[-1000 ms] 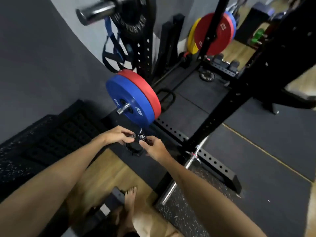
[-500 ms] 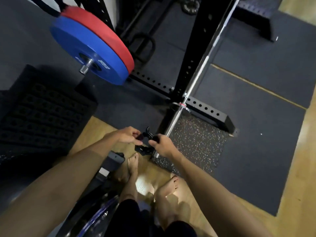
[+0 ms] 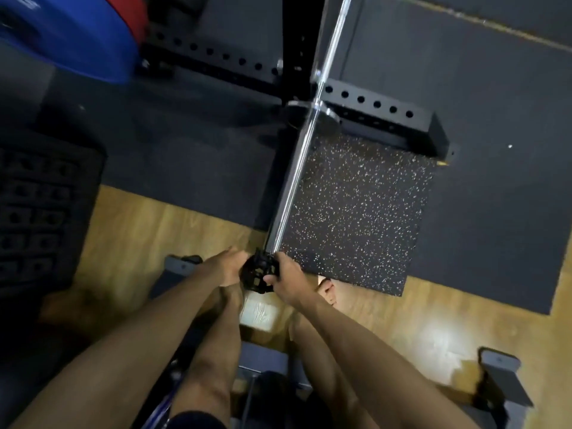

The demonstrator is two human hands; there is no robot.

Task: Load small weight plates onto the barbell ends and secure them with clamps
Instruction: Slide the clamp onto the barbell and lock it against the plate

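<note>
A black rack (image 3: pixel 297 41) and a blue plate (image 3: pixel 77 35) fill the upper frame while a chrome barbell (image 3: pixel 294 168) runs down to the centre. In the last second the view has dropped from the loaded rack to this bare end. At lower centre, the left hand (image 3: pixel 224 269) and right hand (image 3: pixel 283 280) both grip a black clamp (image 3: pixel 258 272) at the bar's tip. No small plate shows on this sleeve, so clamping looks premature.

Hands (image 3: pixel 253 272) brought clamp (image 3: pixel 258 274) to barbell (image 3: pixel 291 181) end.
</note>
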